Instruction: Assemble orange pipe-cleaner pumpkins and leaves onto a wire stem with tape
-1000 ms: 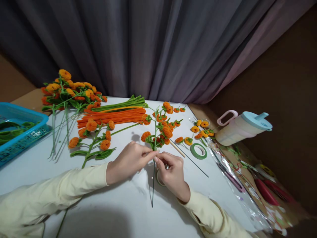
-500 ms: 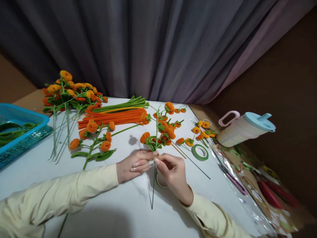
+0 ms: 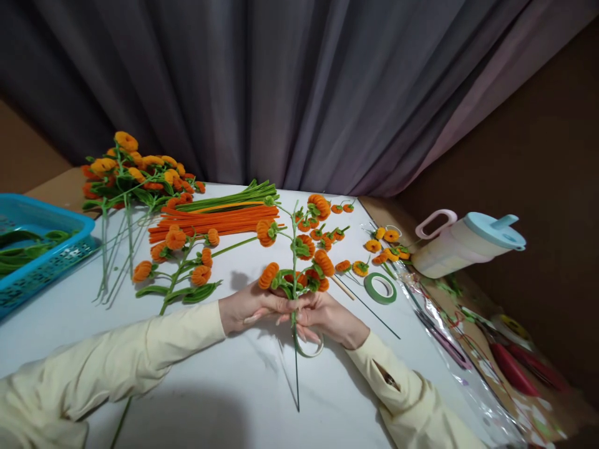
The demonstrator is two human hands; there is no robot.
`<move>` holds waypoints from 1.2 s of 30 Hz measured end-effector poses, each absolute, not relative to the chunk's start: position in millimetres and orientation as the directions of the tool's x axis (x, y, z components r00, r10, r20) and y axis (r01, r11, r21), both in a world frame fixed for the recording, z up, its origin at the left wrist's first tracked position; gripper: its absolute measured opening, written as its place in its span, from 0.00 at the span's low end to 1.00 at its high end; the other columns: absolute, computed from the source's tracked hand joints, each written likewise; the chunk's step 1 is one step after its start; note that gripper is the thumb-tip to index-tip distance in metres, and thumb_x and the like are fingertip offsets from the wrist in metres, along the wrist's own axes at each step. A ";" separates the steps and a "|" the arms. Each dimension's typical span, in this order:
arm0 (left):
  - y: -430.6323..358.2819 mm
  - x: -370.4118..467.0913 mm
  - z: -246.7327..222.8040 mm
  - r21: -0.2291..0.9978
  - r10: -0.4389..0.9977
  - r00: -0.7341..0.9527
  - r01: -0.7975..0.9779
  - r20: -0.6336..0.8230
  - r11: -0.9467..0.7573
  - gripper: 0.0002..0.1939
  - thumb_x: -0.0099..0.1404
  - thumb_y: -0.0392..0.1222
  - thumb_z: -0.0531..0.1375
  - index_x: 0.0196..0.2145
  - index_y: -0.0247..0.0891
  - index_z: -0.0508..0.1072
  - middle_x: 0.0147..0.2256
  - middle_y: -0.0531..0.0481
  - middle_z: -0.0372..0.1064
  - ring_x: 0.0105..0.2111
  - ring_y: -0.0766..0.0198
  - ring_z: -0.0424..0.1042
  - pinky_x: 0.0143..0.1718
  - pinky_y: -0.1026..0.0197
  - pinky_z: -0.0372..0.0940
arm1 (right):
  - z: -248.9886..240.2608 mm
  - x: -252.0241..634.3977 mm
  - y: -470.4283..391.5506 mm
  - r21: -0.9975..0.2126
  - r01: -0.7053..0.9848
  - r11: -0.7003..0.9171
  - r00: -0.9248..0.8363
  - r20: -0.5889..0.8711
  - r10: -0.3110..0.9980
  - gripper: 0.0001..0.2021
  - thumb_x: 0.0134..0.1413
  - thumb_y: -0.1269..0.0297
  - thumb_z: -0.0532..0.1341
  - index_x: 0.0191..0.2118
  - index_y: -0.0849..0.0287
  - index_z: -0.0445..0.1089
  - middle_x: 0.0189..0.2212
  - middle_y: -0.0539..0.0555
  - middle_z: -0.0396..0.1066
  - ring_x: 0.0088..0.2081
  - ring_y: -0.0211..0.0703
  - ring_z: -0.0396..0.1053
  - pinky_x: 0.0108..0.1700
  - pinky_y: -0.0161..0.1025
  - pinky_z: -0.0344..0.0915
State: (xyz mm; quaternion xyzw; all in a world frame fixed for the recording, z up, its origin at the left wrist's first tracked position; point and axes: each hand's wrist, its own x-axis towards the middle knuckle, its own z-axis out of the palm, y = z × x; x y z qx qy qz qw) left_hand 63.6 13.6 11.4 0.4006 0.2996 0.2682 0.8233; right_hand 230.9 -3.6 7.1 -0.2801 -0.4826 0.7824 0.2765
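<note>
Upright between my hands stands a chenille flower stem (image 3: 294,249) with orange pumpkin-like heads (image 3: 319,207) and small green leaves, its thin dark wire end (image 3: 297,380) pointing down. My left hand (image 3: 257,307) pinches it from the left just below the lowest leaves. From the right my right hand (image 3: 322,315) closes its fingers on the same spot. A roll of floral tape (image 3: 312,352) shows under the right fingers, partly hidden; whether it is held or lies on the table I cannot tell.
A finished orange stem (image 3: 175,280) lies at left, near orange pipe cleaners (image 3: 219,223). Beyond are a flower bunch (image 3: 135,168) and a blue basket (image 3: 88,234). At right are green tape (image 3: 380,288), loose orange heads (image 3: 373,246), a tumbler (image 3: 461,246) and red-handled pliers (image 3: 515,368).
The flower stem has been raised slightly toward me, its heads spread wider in view. My right hand has turned and moved closer against my left, fingers now beneath the stem.
</note>
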 end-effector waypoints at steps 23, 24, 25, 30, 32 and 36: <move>1.3 72.0 33.2 0.983 0.897 0.408 0.007 -0.171 0.184 0.12 0.53 0.46 0.63 0.21 0.33 0.74 0.12 0.58 0.54 0.14 0.73 0.49 0.17 0.65 0.43 | 25.6 208.7 -33.7 -0.861 0.434 0.265 0.006 0.297 0.955 0.14 0.49 0.68 0.56 0.16 0.61 0.67 0.12 0.50 0.63 0.15 0.34 0.57 0.19 0.32 0.55; 0.6 72.3 33.6 0.982 0.900 0.401 0.002 -0.172 0.187 0.13 0.53 0.45 0.63 0.19 0.34 0.73 0.12 0.58 0.53 0.15 0.73 0.49 0.17 0.65 0.43 | 25.0 207.8 -35.1 -0.818 0.494 0.296 -0.008 0.335 0.942 0.14 0.50 0.69 0.55 0.16 0.61 0.67 0.12 0.50 0.64 0.15 0.35 0.57 0.20 0.33 0.55; 0.4 72.4 33.7 0.981 0.899 0.400 -0.004 -0.178 0.196 0.15 0.53 0.46 0.64 0.16 0.34 0.71 0.11 0.59 0.52 0.15 0.73 0.48 0.17 0.65 0.42 | 24.4 207.2 -35.9 -0.781 0.538 0.316 -0.026 0.359 0.933 0.13 0.50 0.70 0.55 0.17 0.61 0.68 0.13 0.50 0.64 0.16 0.35 0.58 0.21 0.33 0.55; 7.5 70.6 24.7 0.948 0.866 0.447 -0.104 -0.224 0.299 0.14 0.52 0.46 0.64 0.17 0.34 0.72 0.11 0.60 0.47 0.15 0.74 0.43 0.18 0.64 0.38 | 23.5 209.3 -32.8 -0.883 0.429 0.191 -0.020 0.202 0.979 0.11 0.51 0.66 0.57 0.21 0.61 0.70 0.14 0.50 0.65 0.15 0.35 0.58 0.20 0.33 0.55; 11.5 69.3 18.1 0.937 0.853 0.477 -0.147 -0.212 0.316 0.10 0.53 0.44 0.64 0.21 0.34 0.74 0.11 0.60 0.47 0.15 0.74 0.42 0.18 0.63 0.38 | 23.9 212.5 -29.3 -0.972 0.234 0.034 -0.049 0.024 0.999 0.12 0.51 0.62 0.59 0.21 0.61 0.68 0.12 0.48 0.62 0.11 0.33 0.57 0.16 0.32 0.52; 15.0 67.5 9.0 0.918 0.828 0.523 -0.194 -0.200 0.345 0.10 0.53 0.42 0.64 0.20 0.34 0.73 0.11 0.61 0.44 0.13 0.76 0.41 0.17 0.63 0.37 | 21.6 219.3 -23.1 -0.984 -0.080 -0.162 -0.223 -0.141 0.965 0.14 0.49 0.59 0.62 0.19 0.63 0.68 0.11 0.46 0.61 0.10 0.31 0.57 0.14 0.30 0.51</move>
